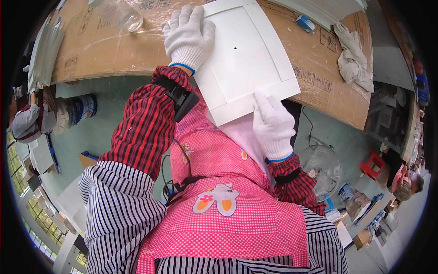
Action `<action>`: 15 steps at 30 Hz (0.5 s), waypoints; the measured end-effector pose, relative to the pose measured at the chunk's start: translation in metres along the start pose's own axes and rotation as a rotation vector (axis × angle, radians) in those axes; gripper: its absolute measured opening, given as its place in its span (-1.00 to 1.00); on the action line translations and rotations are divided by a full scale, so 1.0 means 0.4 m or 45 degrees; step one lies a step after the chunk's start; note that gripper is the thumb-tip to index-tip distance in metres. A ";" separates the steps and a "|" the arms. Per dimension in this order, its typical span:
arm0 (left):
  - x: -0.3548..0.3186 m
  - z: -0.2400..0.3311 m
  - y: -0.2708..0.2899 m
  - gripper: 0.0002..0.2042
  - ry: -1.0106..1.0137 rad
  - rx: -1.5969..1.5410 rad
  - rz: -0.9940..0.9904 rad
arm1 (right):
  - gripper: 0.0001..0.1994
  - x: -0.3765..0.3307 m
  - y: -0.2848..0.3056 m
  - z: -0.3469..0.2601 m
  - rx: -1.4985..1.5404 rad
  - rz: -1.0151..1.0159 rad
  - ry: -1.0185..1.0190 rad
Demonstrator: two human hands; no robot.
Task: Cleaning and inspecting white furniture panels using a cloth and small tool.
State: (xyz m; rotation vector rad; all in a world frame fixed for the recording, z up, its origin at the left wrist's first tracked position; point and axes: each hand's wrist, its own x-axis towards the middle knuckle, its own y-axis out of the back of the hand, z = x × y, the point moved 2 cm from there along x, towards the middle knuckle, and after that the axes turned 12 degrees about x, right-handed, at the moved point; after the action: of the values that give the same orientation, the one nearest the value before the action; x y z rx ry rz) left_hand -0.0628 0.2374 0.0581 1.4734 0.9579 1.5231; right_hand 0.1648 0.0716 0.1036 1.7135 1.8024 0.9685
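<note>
A white framed panel [242,61], like a cabinet door, lies on the cardboard-covered table with its near end jutting past the edge toward me. There is a small dark dot on its recessed face. My left hand [189,39], in a white knit glove, lies flat at the panel's left side, fingers a little apart and thumb against the edge. At the near right corner, my gloved right hand [273,125] closes on the panel's edge, index finger on top; its thumb is hard to make out. Pale cloth [244,134] hangs below the panel beside that hand.
Brown cardboard [109,50] covers the table. A clear container [131,21], a small blue item [305,23] and a crumpled white cloth [353,57] lie on it. White panels [45,55] stack at left. A floor fan [320,171] and red stool [372,164] stand right; another person [32,121] is left.
</note>
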 end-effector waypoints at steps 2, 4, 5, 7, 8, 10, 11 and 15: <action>0.007 0.007 0.010 -0.46 0.005 -0.030 -0.016 | -0.65 0.003 0.011 0.015 -0.021 0.028 0.017; -0.002 -0.003 0.019 -0.46 0.023 -0.029 -0.031 | -0.66 0.038 0.042 0.084 0.007 0.249 0.064; 0.001 0.000 0.009 -0.46 0.023 -0.021 -0.004 | -0.66 0.042 0.056 0.091 -0.064 0.164 -0.070; 0.001 -0.008 -0.005 -0.46 0.028 -0.012 0.023 | -0.68 0.020 0.027 0.043 -0.163 0.060 0.009; 0.002 0.002 -0.011 -0.46 0.019 -0.012 0.032 | -0.69 0.000 0.002 0.019 -0.143 0.053 0.104; 0.000 -0.001 -0.010 -0.46 0.021 0.006 0.044 | -0.68 -0.009 -0.007 -0.005 -0.129 -0.014 0.112; 0.003 -0.002 -0.004 -0.46 0.026 0.002 0.034 | -0.67 -0.001 0.003 0.010 -0.110 0.009 0.105; 0.001 -0.003 0.004 -0.47 0.026 0.017 0.007 | -0.64 0.034 0.039 0.082 -0.151 0.187 0.090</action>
State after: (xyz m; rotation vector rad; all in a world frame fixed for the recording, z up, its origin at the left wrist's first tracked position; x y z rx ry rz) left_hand -0.0643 0.2372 0.0596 1.4735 0.9789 1.5407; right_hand 0.1979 0.0900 0.0961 1.7769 1.6443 1.1857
